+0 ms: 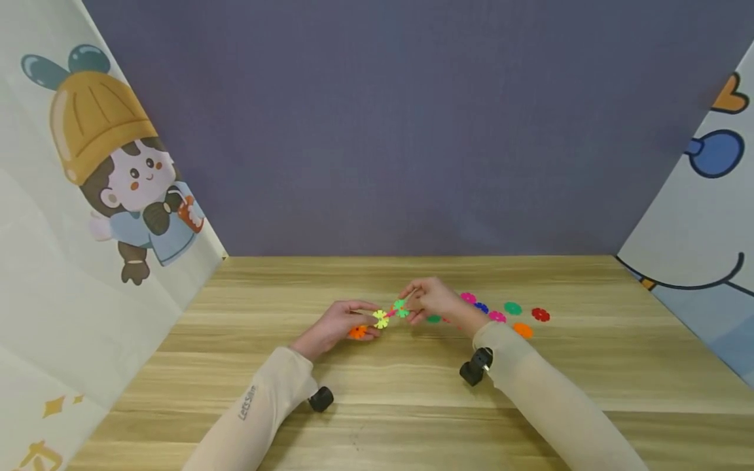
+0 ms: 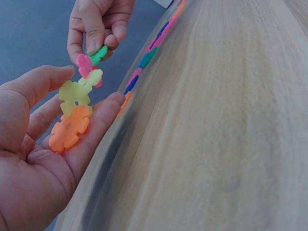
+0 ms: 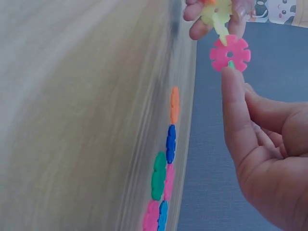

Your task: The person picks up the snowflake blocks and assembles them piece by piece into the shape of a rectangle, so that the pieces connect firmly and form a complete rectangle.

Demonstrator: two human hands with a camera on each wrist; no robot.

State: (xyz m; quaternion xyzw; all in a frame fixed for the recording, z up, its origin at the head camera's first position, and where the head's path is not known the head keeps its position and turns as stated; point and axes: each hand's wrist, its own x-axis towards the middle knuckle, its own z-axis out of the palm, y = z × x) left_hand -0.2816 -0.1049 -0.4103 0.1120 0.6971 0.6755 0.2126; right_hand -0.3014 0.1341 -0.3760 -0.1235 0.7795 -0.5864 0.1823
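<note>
Several plastic snowflake discs, slotted together in a short chain, run between the two hands above the table. My left hand (image 1: 340, 325) holds the left end: an orange disc (image 2: 70, 131) lies along its fingers, and the thumb is at the edge of a yellow disc (image 2: 72, 95). After the yellow comes a pink disc (image 3: 237, 53), seen face-on in the right wrist view. At the other end, my right hand (image 1: 434, 299) pinches a green disc (image 2: 99, 55) between thumb and fingertips; in the right wrist view the forefinger mostly hides it.
Loose discs lie flat on the wooden table (image 1: 377, 405) to the right, among them a red disc (image 1: 540, 314), an orange disc (image 1: 523, 330) and a green disc (image 1: 513, 308). A dark blue-grey panel (image 1: 400, 131) stands behind the table, with printed sheets at both sides.
</note>
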